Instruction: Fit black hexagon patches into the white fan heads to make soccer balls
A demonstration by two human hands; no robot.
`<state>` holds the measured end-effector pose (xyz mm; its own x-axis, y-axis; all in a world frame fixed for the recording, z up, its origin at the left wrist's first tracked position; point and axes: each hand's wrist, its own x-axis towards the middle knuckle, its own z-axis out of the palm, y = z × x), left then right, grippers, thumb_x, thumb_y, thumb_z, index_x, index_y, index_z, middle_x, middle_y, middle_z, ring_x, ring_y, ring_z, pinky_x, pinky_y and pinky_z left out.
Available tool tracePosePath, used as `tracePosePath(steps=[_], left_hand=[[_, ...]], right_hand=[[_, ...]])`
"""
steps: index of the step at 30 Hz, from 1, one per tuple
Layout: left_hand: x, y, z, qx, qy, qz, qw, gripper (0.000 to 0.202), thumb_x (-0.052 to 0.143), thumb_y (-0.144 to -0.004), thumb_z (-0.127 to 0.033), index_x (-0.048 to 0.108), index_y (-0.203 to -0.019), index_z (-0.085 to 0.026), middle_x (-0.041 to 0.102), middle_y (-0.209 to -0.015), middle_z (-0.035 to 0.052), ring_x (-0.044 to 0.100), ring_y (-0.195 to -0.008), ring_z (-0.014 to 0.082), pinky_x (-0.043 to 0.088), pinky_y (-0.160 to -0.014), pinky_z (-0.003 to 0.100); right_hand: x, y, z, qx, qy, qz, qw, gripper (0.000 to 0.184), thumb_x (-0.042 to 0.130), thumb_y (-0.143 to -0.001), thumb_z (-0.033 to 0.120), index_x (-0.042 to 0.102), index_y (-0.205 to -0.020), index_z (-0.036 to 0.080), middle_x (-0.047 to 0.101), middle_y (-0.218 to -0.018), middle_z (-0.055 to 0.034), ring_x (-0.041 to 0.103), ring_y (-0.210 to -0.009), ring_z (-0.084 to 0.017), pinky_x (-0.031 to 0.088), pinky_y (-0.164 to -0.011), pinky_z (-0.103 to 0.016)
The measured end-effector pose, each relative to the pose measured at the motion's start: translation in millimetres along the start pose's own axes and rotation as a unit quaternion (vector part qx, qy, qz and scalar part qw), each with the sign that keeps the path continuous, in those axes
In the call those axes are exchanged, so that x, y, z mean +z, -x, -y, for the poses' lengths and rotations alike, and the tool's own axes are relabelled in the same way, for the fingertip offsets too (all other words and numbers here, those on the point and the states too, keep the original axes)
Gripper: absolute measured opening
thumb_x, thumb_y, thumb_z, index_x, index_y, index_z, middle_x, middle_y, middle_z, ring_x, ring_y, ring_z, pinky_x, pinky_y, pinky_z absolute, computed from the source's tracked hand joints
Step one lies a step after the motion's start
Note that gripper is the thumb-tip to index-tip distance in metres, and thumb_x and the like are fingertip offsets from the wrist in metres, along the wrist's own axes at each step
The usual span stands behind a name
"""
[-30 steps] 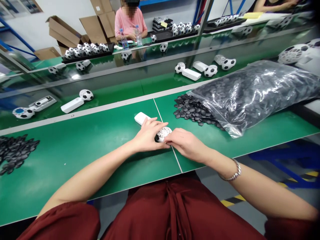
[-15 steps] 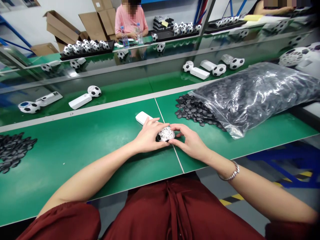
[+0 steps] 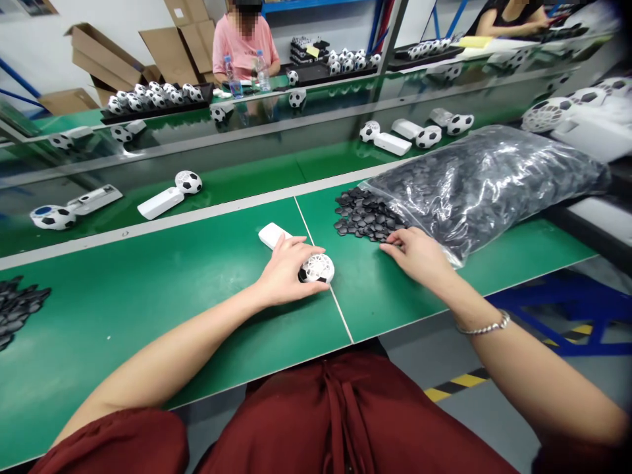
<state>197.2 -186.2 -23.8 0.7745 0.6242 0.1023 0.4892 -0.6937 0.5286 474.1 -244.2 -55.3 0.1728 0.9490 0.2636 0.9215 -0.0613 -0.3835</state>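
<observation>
Left hand (image 3: 284, 270) pins fan (image 3: 316, 268); right hand (image 3: 417, 253) (open) touches black pieces (image 3: 363, 214).

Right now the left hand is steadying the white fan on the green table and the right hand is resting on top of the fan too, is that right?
Not quite. In the head view the left hand does steady the white fan, but the right hand is off it, at the pile of black pieces beside the plastic bag.
</observation>
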Motion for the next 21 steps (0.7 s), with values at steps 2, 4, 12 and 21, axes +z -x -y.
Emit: tracePosePath(steps=[2,4,12,21], left_hand=[[-4.1,-1,1,0.013,0.011,0.034,0.999,0.059,0.066,-0.067,-0.047,0.05,-0.119,-0.024,0.055,-0.121,0.0075,0.028,-0.129,0.0312,0.005,-0.107,0.056],[-7.6,-1,1,0.027,0.025,0.072,0.997,0.059,0.066,-0.069,-0.041,0.048,-0.122,-0.025,0.051,-0.127,0.0074,0.022,-0.133,0.0311,0.003,-0.107,0.057],[-3.4,7,-5,-0.003,0.083,0.043,0.996,0.055,0.068,-0.067,-0.031,0.049,-0.117,-0.019,0.051,-0.126,0.0088,0.011,-0.136,0.0271,0.02,-0.109,0.047],[-16.3,14,2,0.059,0.101,0.099,0.988,0.054,0.062,-0.069,-0.017,0.045,-0.121,-0.02,0.044,-0.133,0.0068,0.015,-0.137,0.023,0.021,-0.11,0.043]], right_hand=[[2,-1,-14,0.029,0.043,0.005,0.999,0.02,0.058,-0.076,0.039,0.059,-0.077,0.019,0.056,-0.079,-0.0057,0.055,-0.062,-0.019,0.047,-0.064,-0.037],[4,-1,-18,0.03,0.037,0.006,0.999,0.019,0.057,-0.077,0.039,0.059,-0.078,0.02,0.056,-0.082,-0.0051,0.056,-0.062,-0.018,0.047,-0.063,-0.036],[0,8,21,-0.047,-0.2,0.089,0.975,0.015,0.056,-0.079,0.036,0.06,-0.083,0.022,0.061,-0.073,-0.0018,0.057,-0.063,-0.017,0.047,-0.062,-0.031],[-4,26,77,-0.172,-0.279,0.183,0.927,0.01,0.05,-0.086,0.025,0.059,-0.084,0.022,0.061,-0.08,-0.0006,0.057,-0.072,-0.015,0.045,-0.067,-0.028]])
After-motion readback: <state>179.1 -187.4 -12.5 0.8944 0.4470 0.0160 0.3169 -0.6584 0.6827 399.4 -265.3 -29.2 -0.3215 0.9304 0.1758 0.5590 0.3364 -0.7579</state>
